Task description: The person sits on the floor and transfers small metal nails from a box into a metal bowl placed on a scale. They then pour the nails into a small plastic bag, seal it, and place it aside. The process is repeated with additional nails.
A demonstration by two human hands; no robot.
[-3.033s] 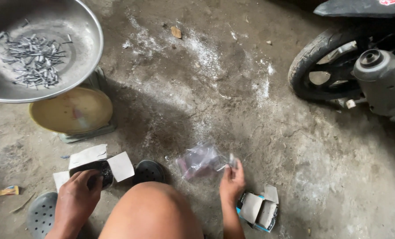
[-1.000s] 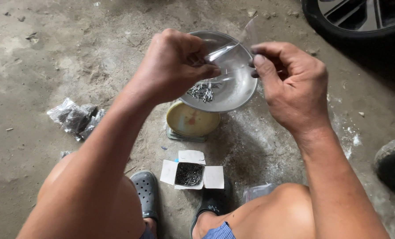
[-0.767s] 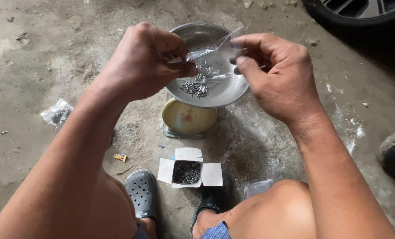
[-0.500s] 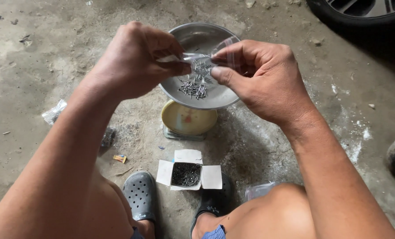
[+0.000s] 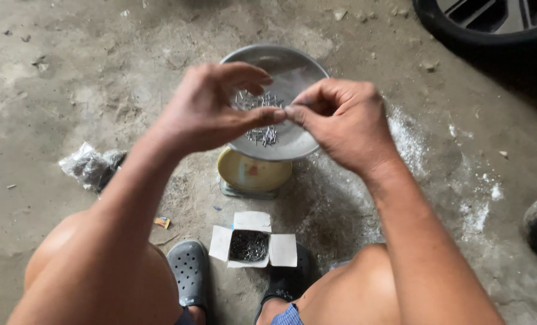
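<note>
Left hand [image 5: 205, 111] and right hand [image 5: 340, 123] meet fingertip to fingertip, pinching a small clear plastic bag [image 5: 286, 81], barely discernible, directly above the metal scale pan [image 5: 298, 147] of small nails [image 5: 262, 133], both hands equally near.

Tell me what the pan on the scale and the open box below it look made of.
Pan: apparently thin metal, dull silver-grey with a soft sheen, maybe aluminium. Open box: looks like plain white cardboard, matte, with folded-out flaps. The nails inside look like dark grey metal.
</note>
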